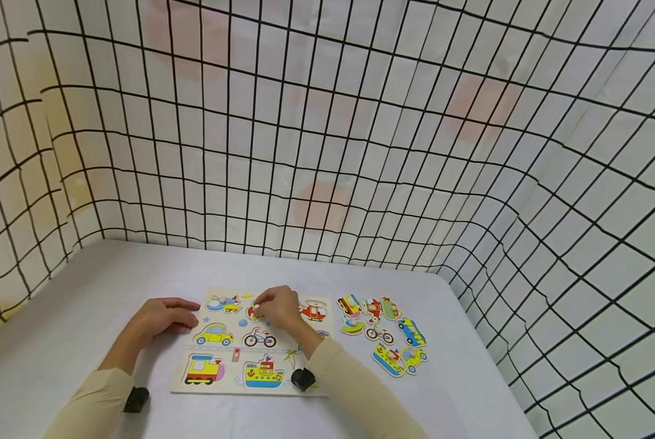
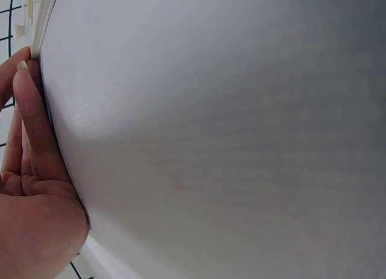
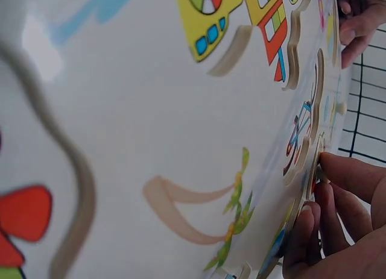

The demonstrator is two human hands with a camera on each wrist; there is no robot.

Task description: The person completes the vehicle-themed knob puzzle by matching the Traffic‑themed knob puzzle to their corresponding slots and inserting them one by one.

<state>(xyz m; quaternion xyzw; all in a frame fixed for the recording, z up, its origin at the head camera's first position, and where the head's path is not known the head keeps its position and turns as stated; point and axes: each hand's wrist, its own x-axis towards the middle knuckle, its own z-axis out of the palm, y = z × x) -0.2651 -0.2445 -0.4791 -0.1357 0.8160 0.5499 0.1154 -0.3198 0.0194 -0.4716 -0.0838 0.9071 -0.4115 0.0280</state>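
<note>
A wooden vehicle puzzle board lies flat on the table. My right hand is over its top middle, fingertips and thumb pinching a small, partly red puzzle piece at the recess there. In the right wrist view, the right hand has its fingertips close to the board surface, hiding most of the piece. My left hand rests at the board's upper left edge, fingers extended and touching it. In the left wrist view, the left hand has its fingertips at that edge. An airplane piece sits at the board's top left.
Loose puzzle pieces lie right of the board, including a train, a helicopter, a bus, a bicycle, a ship and a car. Black wire mesh surrounds the white table.
</note>
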